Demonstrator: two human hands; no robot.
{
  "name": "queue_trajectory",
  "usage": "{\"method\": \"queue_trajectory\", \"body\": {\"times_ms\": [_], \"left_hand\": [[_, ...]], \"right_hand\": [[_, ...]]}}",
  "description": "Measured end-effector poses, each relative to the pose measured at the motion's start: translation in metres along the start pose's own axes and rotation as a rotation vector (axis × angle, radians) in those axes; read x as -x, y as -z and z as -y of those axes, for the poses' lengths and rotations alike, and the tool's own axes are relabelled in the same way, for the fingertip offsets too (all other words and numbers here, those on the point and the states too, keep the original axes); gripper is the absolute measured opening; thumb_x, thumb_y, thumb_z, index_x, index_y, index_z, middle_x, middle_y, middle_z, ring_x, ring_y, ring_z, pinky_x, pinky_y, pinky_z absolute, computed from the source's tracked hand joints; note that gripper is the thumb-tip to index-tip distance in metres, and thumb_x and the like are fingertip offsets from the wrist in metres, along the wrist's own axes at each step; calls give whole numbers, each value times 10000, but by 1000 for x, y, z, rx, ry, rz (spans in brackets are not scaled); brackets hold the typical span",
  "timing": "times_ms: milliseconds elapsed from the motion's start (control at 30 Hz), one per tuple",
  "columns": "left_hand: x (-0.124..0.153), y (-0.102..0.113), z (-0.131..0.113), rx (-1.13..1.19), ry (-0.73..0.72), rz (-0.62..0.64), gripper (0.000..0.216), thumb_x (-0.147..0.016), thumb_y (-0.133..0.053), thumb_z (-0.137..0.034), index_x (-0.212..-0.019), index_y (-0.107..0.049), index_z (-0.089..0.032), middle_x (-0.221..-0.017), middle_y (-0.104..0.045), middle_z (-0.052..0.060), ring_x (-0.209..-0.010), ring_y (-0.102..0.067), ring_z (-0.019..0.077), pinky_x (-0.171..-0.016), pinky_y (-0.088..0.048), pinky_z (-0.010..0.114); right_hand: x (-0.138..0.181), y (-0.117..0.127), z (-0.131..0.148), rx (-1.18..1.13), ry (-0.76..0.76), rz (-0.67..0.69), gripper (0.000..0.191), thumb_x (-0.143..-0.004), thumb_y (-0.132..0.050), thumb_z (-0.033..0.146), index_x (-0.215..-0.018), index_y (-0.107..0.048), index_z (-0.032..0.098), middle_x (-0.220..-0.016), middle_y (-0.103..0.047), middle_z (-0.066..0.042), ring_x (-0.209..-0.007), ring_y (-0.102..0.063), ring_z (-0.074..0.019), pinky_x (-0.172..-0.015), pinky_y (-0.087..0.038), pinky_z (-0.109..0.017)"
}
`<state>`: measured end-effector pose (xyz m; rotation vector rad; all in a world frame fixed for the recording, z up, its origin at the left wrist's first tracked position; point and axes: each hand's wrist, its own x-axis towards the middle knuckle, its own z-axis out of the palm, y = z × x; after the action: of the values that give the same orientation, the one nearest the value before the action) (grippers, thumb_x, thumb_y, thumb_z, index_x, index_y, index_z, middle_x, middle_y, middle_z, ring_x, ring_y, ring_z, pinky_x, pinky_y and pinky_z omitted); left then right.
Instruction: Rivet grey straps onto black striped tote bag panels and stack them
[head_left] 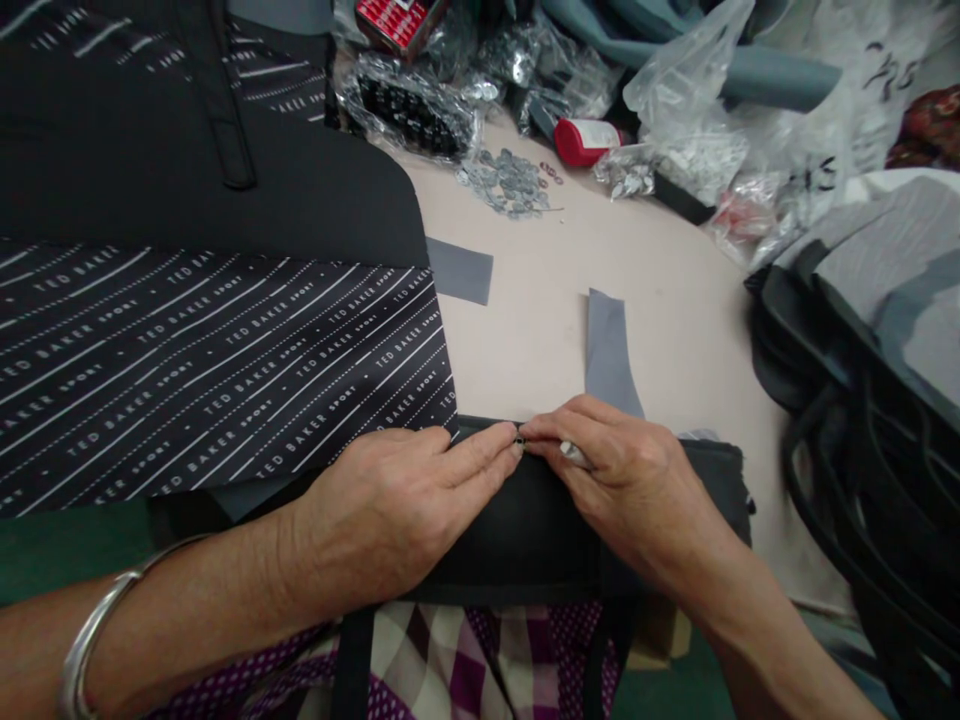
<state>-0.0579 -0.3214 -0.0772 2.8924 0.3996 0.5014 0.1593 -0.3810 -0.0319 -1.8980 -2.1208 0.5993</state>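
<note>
A black fabric piece (525, 530) lies across the near table edge. My left hand (397, 510) rests on it, fingers pressed together and pointing right, pinching at its top edge. My right hand (622, 480) meets it fingertip to fingertip at a tiny dark part (519, 436) on that edge, and holds a thin silvery tool (574, 455) under its fingers. A grey fabric strip (611, 350) sticks out just behind my right hand.
Black printed fabric (210, 370) covers the table's left. A grey patch (459, 270) and loose metal rings (510, 183) lie on the beige table (675, 330). Plastic bags (675, 110) of parts and a red bottle (585, 140) sit behind. Black and grey bags (862, 350) pile up at right.
</note>
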Motion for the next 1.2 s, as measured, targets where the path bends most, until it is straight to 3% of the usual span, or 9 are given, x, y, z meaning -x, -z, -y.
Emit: {"method": "queue_trajectory", "body": {"times_ms": [200,433,633,800,967,1133,1200], "left_hand": [[-3,1,1,-7,-5,13,365,-992,-380,-157,-1291,-585,-115,-1411,-583,71,-722,-624,162,-593,-535,336],[-5,3,-1,15,44,-10,311,-993,-405,-156,-1229,-606,-128,-1320,-646,75,-733,-649,162,-623,-545,326],[-4,0,-1,114,120,-81,275,-956,-418,-119,-1131,-630,-134,-1228,-684,75,-879,-699,175,-699,-567,309],[-13,8,0,318,291,-53,199,-950,-516,-216,-1095,-649,-189,-1127,-701,22,-909,-688,171,-739,-551,295],[-30,21,1,520,533,30,105,-896,-582,-217,-911,-680,-183,-950,-669,15,-883,-635,178,-817,-510,337],[-35,18,4,573,545,5,127,-869,-556,-164,-789,-654,-177,-884,-640,9,-817,-589,149,-771,-472,305],[-34,18,5,549,538,-6,138,-878,-543,-181,-789,-647,-174,-868,-625,10,-793,-573,145,-735,-456,294]], "right_hand": [[-1,2,2,1,-18,44,212,-928,-552,91,-1019,-710,200,-883,-687,-38,-744,-653,-163,-668,-506,-279],[-2,1,14,-15,-71,72,240,-896,-567,122,-1094,-685,192,-969,-726,-67,-886,-684,-212,-830,-523,-357],[-10,10,24,-47,-235,119,145,-871,-590,136,-885,-726,186,-832,-753,-44,-729,-674,-184,-676,-468,-304],[-12,24,28,-212,-320,88,120,-842,-653,177,-789,-753,217,-684,-728,22,-612,-617,-127,-567,-398,-244],[-12,18,33,-284,-319,83,159,-840,-627,145,-837,-777,198,-719,-745,-2,-601,-611,-122,-533,-391,-236],[-13,11,35,-275,-286,89,204,-853,-588,121,-840,-777,196,-758,-766,-25,-639,-659,-146,-569,-440,-253],[-10,13,31,-199,-259,69,254,-864,-558,112,-964,-774,201,-864,-783,-48,-739,-702,-175,-650,-481,-272]]}}
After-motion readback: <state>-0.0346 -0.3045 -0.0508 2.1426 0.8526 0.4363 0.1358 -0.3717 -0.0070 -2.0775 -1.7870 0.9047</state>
